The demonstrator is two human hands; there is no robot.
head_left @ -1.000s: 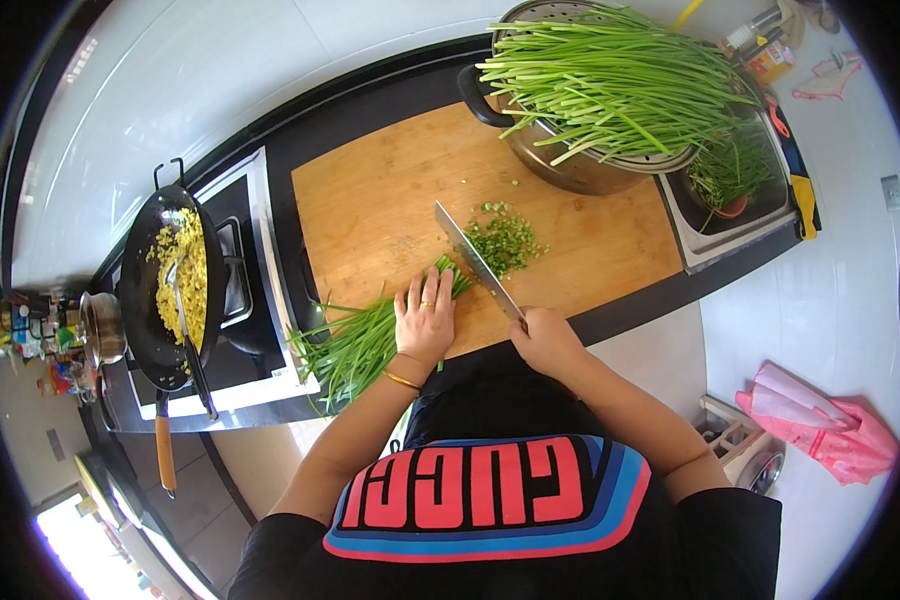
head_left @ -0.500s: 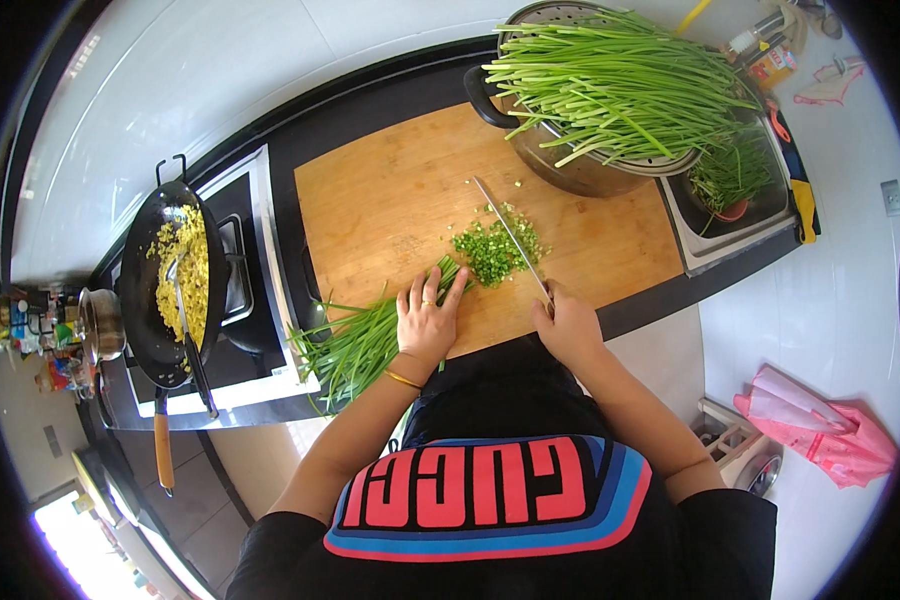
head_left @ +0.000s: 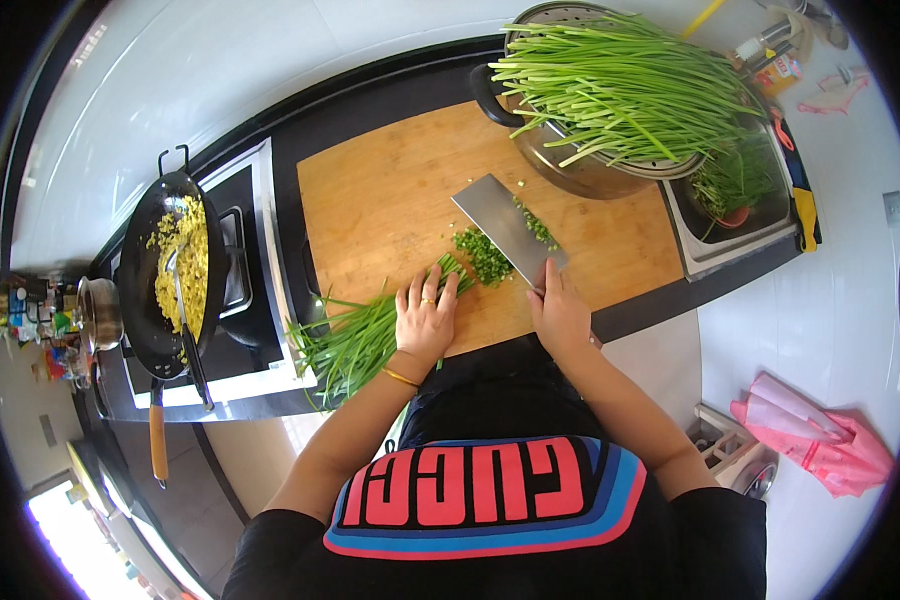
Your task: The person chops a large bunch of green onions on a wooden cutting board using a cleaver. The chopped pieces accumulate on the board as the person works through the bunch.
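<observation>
– One bunch of long green stalks point(head_left: 345, 350). Location?
– Near left edge of the wooden board point(head_left: 390, 190), its left ends hanging past the edge, cut ends toward the middle.
– Left hand point(head_left: 426, 322)?
– Palm down on the bunch, fingers slightly apart; whether they curl around the stalks, I cannot tell. One ring, one bracelet.
– Right hand point(head_left: 562, 318)?
– Closed around the handle of one cleaver point(head_left: 500, 222), broad face turned upward.
– Chopped greens point(head_left: 483, 252)?
– One small pile, left of the blade, just beside the cut ends. More bits along the blade's right edge; on steel or wood, I cannot tell.
– Beyond the board's far right corner?
– One metal pot point(head_left: 575, 172), black side handle; above it a tray with holes point(head_left: 665, 170), heaped with more stalks point(head_left: 620, 90).
– Right end?
– One sink point(head_left: 692, 250), fine greens inside.
– Left end?
– One black wok point(head_left: 142, 315) on the stove point(head_left: 267, 215), wooden handle, holding yellow crumbled food point(head_left: 195, 260) and a metal spatula point(head_left: 196, 368).
</observation>
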